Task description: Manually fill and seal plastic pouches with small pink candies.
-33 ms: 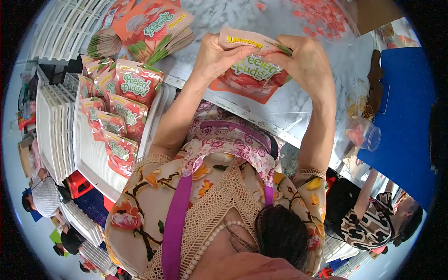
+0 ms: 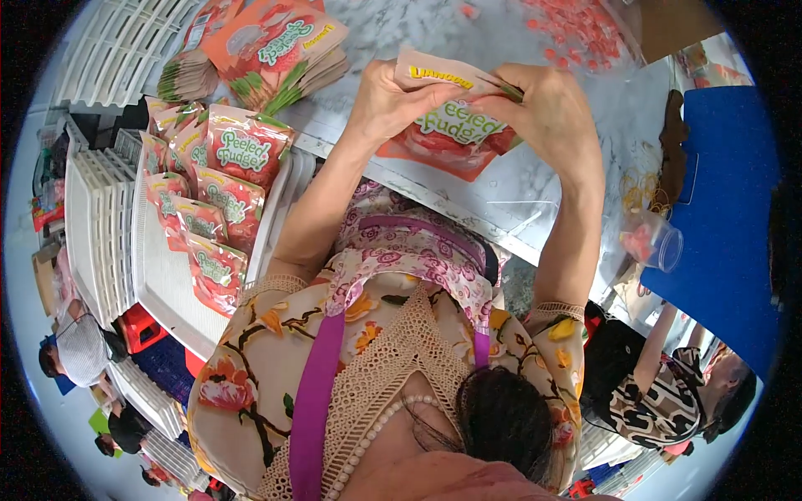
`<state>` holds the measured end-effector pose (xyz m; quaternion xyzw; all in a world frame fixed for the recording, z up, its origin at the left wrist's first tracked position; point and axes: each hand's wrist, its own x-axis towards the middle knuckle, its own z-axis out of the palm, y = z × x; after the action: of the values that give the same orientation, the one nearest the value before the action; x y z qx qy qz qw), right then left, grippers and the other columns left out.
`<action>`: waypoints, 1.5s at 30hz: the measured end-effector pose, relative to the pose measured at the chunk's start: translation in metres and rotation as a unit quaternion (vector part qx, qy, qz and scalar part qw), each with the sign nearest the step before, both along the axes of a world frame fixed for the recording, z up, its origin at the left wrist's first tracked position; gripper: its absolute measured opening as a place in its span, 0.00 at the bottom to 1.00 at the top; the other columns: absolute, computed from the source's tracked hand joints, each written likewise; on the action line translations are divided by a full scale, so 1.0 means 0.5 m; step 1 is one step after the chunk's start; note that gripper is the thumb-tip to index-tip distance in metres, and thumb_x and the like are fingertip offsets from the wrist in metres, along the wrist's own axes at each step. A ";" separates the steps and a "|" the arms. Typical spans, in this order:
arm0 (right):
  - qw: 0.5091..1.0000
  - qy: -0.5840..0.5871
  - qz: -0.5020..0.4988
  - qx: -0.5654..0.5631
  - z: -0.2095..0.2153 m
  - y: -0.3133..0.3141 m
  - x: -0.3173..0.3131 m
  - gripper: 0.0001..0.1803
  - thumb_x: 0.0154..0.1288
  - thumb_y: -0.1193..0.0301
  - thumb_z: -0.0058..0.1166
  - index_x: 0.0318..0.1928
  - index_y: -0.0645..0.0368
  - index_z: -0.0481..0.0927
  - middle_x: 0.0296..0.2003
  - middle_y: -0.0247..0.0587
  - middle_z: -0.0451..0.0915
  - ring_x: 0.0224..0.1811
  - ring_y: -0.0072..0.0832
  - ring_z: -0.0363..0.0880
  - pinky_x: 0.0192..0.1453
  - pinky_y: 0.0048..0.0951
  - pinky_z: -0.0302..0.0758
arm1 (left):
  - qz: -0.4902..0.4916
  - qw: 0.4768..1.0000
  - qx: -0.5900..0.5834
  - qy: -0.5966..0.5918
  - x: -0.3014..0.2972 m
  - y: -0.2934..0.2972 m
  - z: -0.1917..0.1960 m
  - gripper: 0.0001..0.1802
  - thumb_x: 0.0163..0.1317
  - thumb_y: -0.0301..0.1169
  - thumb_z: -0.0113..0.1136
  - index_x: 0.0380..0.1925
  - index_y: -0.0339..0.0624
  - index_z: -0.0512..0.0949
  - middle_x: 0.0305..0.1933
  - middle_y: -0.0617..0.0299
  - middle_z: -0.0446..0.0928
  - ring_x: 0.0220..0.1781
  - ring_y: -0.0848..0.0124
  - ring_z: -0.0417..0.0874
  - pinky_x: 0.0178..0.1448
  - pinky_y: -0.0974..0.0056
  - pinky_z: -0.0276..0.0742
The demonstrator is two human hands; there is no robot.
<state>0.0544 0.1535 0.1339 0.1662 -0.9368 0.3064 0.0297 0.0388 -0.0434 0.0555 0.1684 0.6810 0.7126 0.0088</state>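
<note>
Over the near edge of the marble-patterned table, a red and pink stand-up candy pouch (image 2: pixel 455 138) is held upright between my two hands. My left hand (image 2: pixel 391 102) pinches its upper left part, thumb lying across the front. At the upper right, my right hand (image 2: pixel 541 108) grips the pouch with its thumb pointing inward. Both sets of fingers are closed at the top band, and whether the pouch's mouth is sealed cannot be made out. A stack of flat pouches (image 2: pixel 280 50) lies on the table beyond my left hand.
To the left, a white plastic tray (image 2: pixel 163 280) bears several filled pouches (image 2: pixel 215 271), beside stacked white crates (image 2: pixel 96 225). Red candies (image 2: pixel 576 33) lie in a clear bag at the far right. A clear plastic cup (image 2: pixel 660 244) lies tipped near a blue panel (image 2: pixel 731 217). Other people work at both sides.
The pouch has tilted a little, its lower edge slightly higher and its top band shifted slightly right. My hands keep their hold.
</note>
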 end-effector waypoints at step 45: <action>0.964 0.107 -0.009 -0.243 -0.202 0.128 -0.258 0.14 0.62 0.71 0.61 0.48 0.56 0.82 0.41 0.40 0.83 0.39 0.29 0.82 0.45 0.26 0.78 | 0.310 0.860 -0.391 -0.105 0.450 -0.889 0.292 0.11 0.64 0.29 0.57 0.37 0.30 0.81 0.40 0.60 0.79 0.40 0.70 0.76 0.50 0.66 0.70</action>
<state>-0.0746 0.2177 0.0329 0.1776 -0.8269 0.5051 0.1719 0.2638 -0.4877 0.2015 -0.1446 0.9155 0.3676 -0.0759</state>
